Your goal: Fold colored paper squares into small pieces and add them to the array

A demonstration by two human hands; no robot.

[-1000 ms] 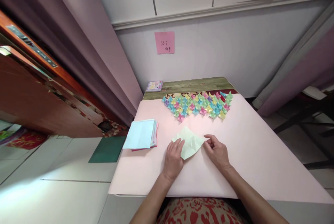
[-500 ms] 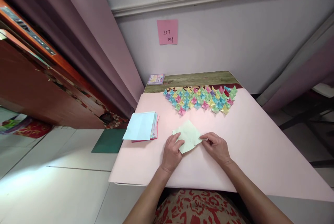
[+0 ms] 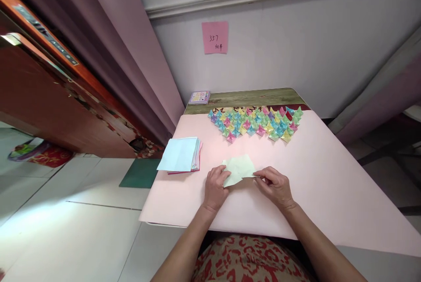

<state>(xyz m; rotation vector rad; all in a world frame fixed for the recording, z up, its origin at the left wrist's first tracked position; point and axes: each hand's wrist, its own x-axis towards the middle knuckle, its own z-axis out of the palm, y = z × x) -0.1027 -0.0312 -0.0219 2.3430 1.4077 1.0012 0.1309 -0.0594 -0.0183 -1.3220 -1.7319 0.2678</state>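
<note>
A pale green sheet of paper is held between both hands just above the table, its near edge uneven where a part is folded over. My left hand grips its left side, thumb and fingers closed on the edge. At the right corner, my right hand pinches the paper between thumb and index finger. Beyond the hands lie rows of small folded paper pieces in green, blue, pink and yellow.
A stack of coloured paper, light blue on top, lies at the table's left. A small purple-edged pad sits at the back left corner. The pink-covered table meets the wall, which bears a pink note. An orange-red door stands left.
The green paper has turned in my hands, from corner-up to a flatter edge on top. Both hands keep hold of it. The whole view has shifted slightly.
</note>
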